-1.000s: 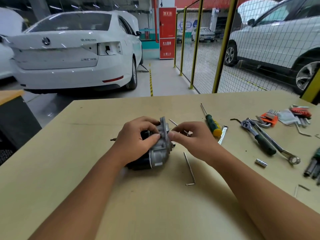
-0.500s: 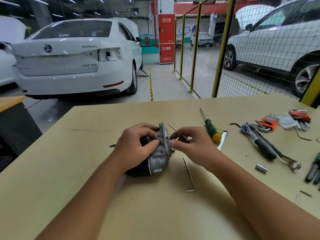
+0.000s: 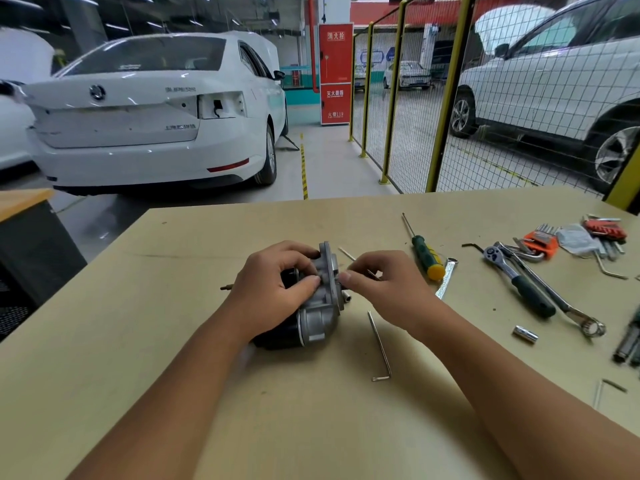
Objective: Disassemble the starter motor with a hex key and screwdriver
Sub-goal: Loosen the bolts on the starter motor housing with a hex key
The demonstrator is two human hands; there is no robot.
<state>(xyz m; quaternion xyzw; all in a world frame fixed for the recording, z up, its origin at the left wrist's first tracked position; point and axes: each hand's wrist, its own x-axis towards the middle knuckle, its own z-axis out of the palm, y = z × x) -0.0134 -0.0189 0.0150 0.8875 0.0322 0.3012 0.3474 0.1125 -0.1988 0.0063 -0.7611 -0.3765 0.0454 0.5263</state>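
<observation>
The starter motor (image 3: 313, 320), with a black body and a silver end housing, lies on the tan table (image 3: 173, 341) in the middle of the view. My left hand (image 3: 273, 292) grips its top and left side, thumb on the housing. My right hand (image 3: 384, 285) pinches something small at the housing's right face; a thin hex key (image 3: 346, 253) sticks out behind its fingers. A second, long hex key (image 3: 380, 346) lies on the table just right of the motor. The green and yellow screwdriver (image 3: 424, 249) lies farther right.
A ratchet (image 3: 519, 282), a ring spanner (image 3: 568, 308), a small socket (image 3: 525, 334), a flat spanner (image 3: 446, 277) and red and orange hex key sets (image 3: 540, 242) lie at the right. More tools sit at the right edge. Beyond the table are parked cars and a yellow mesh fence.
Both hands stay on the motor; the right fingers shift slightly at the housing face. The camera has tipped up a little, so everything sits lower in the view.
</observation>
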